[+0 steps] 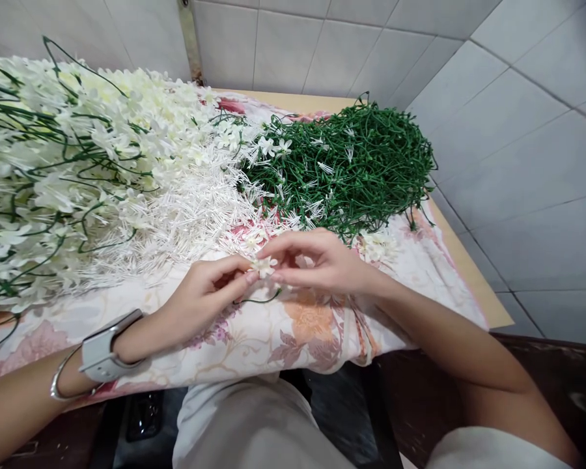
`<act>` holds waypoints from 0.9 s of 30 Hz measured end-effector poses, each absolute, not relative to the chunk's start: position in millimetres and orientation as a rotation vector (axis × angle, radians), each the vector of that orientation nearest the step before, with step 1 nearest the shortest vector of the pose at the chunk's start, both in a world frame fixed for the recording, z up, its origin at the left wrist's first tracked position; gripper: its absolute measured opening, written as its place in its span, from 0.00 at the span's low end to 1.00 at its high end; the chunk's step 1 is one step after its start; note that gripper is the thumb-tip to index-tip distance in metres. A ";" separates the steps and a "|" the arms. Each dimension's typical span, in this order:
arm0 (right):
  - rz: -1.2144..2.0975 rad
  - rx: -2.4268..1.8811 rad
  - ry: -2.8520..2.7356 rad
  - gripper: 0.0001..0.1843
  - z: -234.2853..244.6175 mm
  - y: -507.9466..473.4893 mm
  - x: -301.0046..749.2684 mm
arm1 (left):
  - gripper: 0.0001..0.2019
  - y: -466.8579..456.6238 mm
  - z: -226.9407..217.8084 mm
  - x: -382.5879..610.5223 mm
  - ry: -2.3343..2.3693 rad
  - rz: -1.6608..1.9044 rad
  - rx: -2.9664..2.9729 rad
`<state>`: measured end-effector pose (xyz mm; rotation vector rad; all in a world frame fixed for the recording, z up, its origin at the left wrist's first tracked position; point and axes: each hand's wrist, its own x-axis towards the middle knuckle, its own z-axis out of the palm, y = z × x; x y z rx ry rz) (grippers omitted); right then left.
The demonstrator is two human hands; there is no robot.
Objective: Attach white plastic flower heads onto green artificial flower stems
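White plastic blossom (264,266) on thin green stem, pinched in grip of left hand (202,296) and right hand (317,264).

Tablecloth (254,339): soft printed cloth, matt, creased.
Flower (264,266): white plastic petals, faintly shiny.
Stems (356,163): green plastic, smooth, slightly glossy.
Wall tiles (517,130): glazed ceramic, smooth, dull sheen.
Tabletop (469,267): wood, smooth edge.
Bangle (58,384): polished metal.
Wrist strap (102,352): grey, matt.

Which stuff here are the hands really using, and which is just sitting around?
In use: left hand, right hand, small white flower, thin green stem.
Lying about: white flower heap, white stamen pile, green stem pile, floral cloth.
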<state>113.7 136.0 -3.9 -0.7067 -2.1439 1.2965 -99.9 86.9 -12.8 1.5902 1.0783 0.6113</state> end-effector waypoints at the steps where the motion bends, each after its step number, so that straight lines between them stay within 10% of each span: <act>1: 1.171 -0.766 -2.146 0.11 -0.3 138.6 116.5 | 0.13 86.7 -12.4 -99.9 1.092 0.625 1.579; 8: 0.259 -1.135 -2.049 0.05 5.9 165.7 137.0 | 0.14 84.2 -17.0 -100.5 1.162 0.703 1.521; 27: 0.740 -1.157 -2.313 0.03 10.6 194.8 78.1 | 0.13 85.6 -14.9 -100.6 1.107 0.822 1.619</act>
